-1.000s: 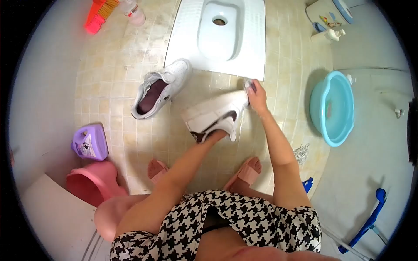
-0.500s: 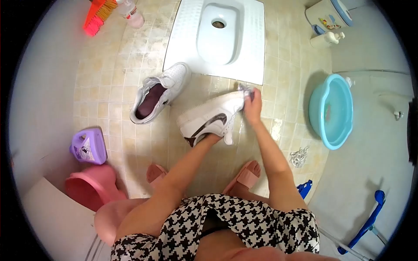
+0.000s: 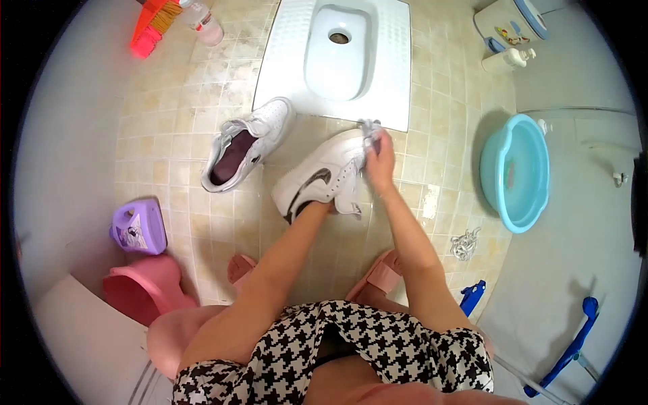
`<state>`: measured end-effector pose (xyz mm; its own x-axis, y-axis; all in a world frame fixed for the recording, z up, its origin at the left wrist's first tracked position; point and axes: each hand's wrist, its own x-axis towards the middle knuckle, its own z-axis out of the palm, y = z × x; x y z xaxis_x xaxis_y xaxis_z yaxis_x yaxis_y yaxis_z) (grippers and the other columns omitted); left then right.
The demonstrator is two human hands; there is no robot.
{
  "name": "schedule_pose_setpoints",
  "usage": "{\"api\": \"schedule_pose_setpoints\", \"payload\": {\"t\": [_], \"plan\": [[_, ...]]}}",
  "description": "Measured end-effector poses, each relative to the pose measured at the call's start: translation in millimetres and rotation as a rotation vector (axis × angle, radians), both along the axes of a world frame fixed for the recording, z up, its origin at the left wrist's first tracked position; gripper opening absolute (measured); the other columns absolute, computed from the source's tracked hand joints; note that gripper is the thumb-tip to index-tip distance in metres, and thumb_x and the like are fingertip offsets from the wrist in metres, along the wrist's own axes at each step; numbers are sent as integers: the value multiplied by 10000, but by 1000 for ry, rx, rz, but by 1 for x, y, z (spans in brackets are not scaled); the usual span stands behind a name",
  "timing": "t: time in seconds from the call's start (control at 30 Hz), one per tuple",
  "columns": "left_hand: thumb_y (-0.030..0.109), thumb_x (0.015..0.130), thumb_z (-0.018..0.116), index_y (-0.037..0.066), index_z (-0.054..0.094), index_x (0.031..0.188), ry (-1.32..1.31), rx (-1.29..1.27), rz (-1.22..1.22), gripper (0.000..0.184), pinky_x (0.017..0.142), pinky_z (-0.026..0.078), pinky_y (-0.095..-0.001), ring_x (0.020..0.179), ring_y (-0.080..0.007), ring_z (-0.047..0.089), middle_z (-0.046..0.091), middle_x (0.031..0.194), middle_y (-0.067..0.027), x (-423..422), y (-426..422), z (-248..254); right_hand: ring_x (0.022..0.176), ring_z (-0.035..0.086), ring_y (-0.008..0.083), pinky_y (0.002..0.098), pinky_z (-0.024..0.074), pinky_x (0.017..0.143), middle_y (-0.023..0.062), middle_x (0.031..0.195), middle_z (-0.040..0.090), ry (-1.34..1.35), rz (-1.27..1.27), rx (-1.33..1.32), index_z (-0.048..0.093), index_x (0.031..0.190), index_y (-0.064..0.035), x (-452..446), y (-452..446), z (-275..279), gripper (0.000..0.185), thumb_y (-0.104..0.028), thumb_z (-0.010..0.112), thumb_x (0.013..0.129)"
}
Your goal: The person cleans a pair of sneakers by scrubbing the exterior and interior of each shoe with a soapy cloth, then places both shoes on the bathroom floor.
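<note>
A white sneaker [image 3: 337,148] with a dark swoosh is held above the tiled floor, toe pointing up and right. My left hand [image 3: 325,206] reaches into its opening and holds it from within; the fingers are hidden inside. At the toe, my right hand [image 3: 381,158] is closed round a crumpled greyish cloth [image 3: 370,132] and presses it against the upper. The sneaker's tongue hangs loose, and no lace shows in its eyelets. To the left, a second white sneaker [image 3: 273,125] with a dark insole lies on the floor.
Beyond the sneakers is a white squat toilet [image 3: 385,101]. A blue basin [image 3: 503,182] with water stands right, near white laces [image 3: 464,244]. Left are a purple jug [image 3: 140,226] and pink bucket [image 3: 152,280]. A broom [image 3: 154,27] and bottle [image 3: 202,23] are upper left.
My right hand and the cloth have shifted left and slightly up over the toe. The held sneaker has turned, showing more of its eyelets and upper. The other sneaker has stayed put.
</note>
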<state>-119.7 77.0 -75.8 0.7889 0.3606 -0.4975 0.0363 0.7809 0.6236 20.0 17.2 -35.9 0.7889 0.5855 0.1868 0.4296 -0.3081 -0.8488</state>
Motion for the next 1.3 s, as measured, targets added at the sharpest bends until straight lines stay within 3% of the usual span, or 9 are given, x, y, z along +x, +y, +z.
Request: {"api": "schedule_pose_setpoints", "payload": {"t": [0.23, 0.33, 0.43, 0.53, 0.93, 1.07, 1.13, 1.2, 1.3], "plan": [[158, 953, 306, 33, 366, 1326, -61, 46, -60, 398, 1023, 322, -328, 1196, -232, 412, 434, 1319, -107, 17, -1, -1, 1019, 532, 314, 527, 312, 990, 95, 1032, 591, -271, 363, -144, 572, 981, -74, -12, 20, 36, 286, -60, 632, 702], [151, 955, 301, 32, 367, 1326, -86, 69, -58, 395, 1024, 319, -326, 1197, -232, 411, 433, 1320, -108, 17, -14, -1, 946, 554, 295, 480, 358, 950, 105, 937, 618, 25, 54, -216, 607, 923, -89, 27, 33, 41, 205, -96, 624, 719], [147, 951, 304, 13, 381, 1308, 268, 1493, -290, 388, 1014, 321, -311, 1177, -218, 418, 438, 1302, -103, 17, -3, 19, 1004, 536, 334, 399, 371, 968, 164, 1019, 583, 82, 8, -78, 557, 998, -48, 13, 35, 74, 291, -58, 593, 710], [166, 958, 321, 28, 366, 1321, -40, 352, -179, 391, 987, 350, -286, 1157, -186, 433, 459, 1272, -80, 22, 40, 108, 1091, 488, 381, 443, 345, 994, 207, 1095, 540, -358, 183, 153, 518, 1027, -14, -38, 15, 70, 353, -29, 598, 684], [207, 956, 347, 34, 366, 1316, -184, 610, 50, 400, 951, 395, -283, 1122, -178, 465, 474, 1246, -91, 19, 33, 68, 915, 567, 318, 355, 458, 786, 146, 960, 583, -117, -38, 15, 542, 957, -41, -3, 74, 113, 290, -52, 643, 686], [221, 952, 358, 34, 366, 1314, -333, 535, 147, 408, 941, 408, -286, 1112, -181, 476, 478, 1241, -98, 13, 50, 67, 1152, 458, 352, 375, 336, 988, 216, 1176, 487, -150, 83, 190, 493, 1051, 12, -74, 30, 89, 345, -16, 593, 722], [215, 957, 337, 34, 359, 1321, -447, 402, 231, 408, 975, 384, -303, 1147, -184, 453, 459, 1268, -102, 11, 56, 84, 1170, 441, 369, 400, 328, 997, 224, 1187, 481, -185, 135, 258, 493, 1044, 15, -80, 32, 91, 331, -19, 597, 732], [210, 964, 316, 31, 350, 1333, -863, -490, 268, 411, 1010, 351, -310, 1186, -187, 423, 440, 1299, -103, 8, 57, 90, 1160, 455, 378, 409, 344, 988, 223, 1158, 502, -322, 146, 236, 509, 985, 4, -67, 41, 96, 278, -12, 602, 723], [200, 966, 307, 32, 341, 1343, -255, 603, 78, 414, 1025, 331, -310, 1206, -191, 403, 429, 1315, -99, 6, 38, 63, 1062, 524, 360, 386, 400, 926, 168, 1027, 570, -428, 140, 112, 559, 952, -28, -10, 77, 124, 267, -8, 617, 692]]}}
